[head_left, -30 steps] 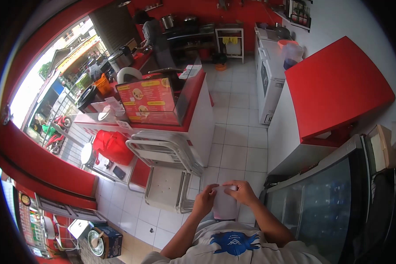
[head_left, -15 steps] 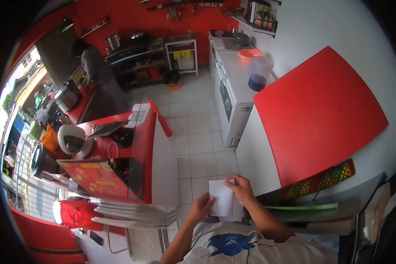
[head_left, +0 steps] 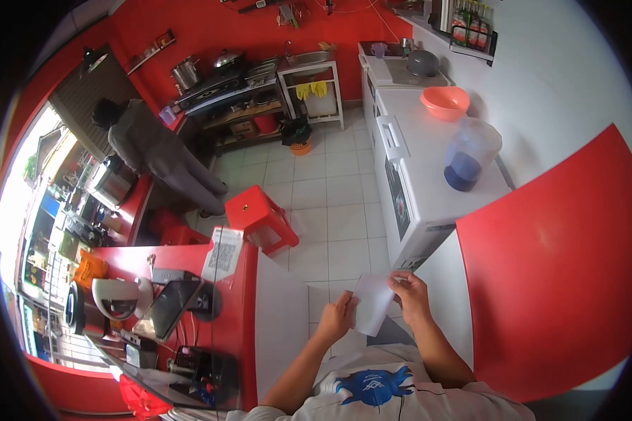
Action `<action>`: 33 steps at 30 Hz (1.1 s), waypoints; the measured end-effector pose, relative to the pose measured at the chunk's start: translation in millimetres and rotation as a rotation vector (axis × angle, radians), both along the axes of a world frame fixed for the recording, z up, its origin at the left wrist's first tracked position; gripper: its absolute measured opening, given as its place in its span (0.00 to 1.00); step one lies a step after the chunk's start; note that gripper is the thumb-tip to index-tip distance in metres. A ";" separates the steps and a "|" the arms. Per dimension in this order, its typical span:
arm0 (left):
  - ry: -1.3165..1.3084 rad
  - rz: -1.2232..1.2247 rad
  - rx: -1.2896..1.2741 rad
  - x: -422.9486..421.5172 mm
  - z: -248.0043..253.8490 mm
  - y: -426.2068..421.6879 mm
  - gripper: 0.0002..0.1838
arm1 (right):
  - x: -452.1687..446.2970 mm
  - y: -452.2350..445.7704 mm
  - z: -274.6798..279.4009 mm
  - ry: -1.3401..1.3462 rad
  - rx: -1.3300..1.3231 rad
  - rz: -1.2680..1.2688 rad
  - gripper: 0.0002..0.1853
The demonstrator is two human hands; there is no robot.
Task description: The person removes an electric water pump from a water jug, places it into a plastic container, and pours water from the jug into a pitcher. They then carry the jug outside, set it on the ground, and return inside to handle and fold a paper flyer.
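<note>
A sheet of white paper [head_left: 373,303] is held up in front of my shirt, tilted, between both hands. My left hand [head_left: 340,316] pinches its left edge, thumb on the near face. At the upper right corner, my right hand [head_left: 409,295] grips the paper between thumb and fingers. Any writing on it is too faint to make out.
On my left is a red counter [head_left: 233,309] with a tablet [head_left: 174,309] and a QR-code card [head_left: 223,254]. A red stool [head_left: 260,217] stands behind it. White freezers [head_left: 407,140] and a red-topped surface [head_left: 562,266] line the right. A co-worker [head_left: 154,147] bends over the far-left counter.
The view has moved forward past the counter and turned a little left, bringing the red stool into sight. The paper is now more tilted, still in both hands.
</note>
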State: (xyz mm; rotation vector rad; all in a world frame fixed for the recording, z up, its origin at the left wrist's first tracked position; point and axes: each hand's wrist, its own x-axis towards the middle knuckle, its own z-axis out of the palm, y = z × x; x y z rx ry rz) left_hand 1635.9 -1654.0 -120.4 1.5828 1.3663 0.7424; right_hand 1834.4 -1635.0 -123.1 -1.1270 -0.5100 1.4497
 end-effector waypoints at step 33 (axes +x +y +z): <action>-0.106 0.427 0.167 -114.2 28.9 669.3 0.11 | -128.4 708.7 47.0 0.017 -0.159 0.384 0.12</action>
